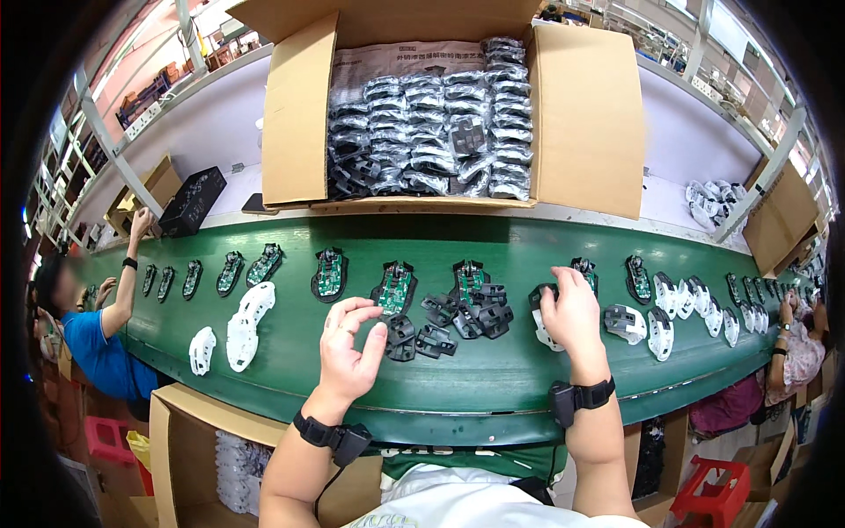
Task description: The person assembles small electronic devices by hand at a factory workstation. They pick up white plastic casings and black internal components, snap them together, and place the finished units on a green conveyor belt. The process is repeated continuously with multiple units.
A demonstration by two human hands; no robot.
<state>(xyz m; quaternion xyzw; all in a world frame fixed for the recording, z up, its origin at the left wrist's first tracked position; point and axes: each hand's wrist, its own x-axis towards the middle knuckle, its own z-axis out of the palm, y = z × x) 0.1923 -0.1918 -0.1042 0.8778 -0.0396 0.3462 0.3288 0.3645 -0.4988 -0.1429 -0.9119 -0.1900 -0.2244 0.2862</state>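
My left hand (pixel 350 348) hovers over the green belt, thumb and fingers apart, with nothing visible between them. Right beside it lies a loose pile of black plastic covers (pixel 471 315), and one black cover (pixel 400 338) is partly behind its thumb. My right hand (pixel 572 310) is closed at the edge of a black-and-white mouse-shaped shell (pixel 543 327); its thumb overlaps the shell and the hand hides part of it. Behind the covers sit black bases with green circuit boards, one base (pixel 393 286) near my left hand and another (pixel 471 280) in the middle.
An open carton (pixel 585 123) of wrapped black parts stands beyond the green belt (pixel 290 339). White shells (pixel 249 326) lie left; more shells (pixel 660 334) lie right. Co-workers sit at both ends, one in a blue shirt (pixel 106 352). Below the belt's near edge is another carton (pixel 189 466).
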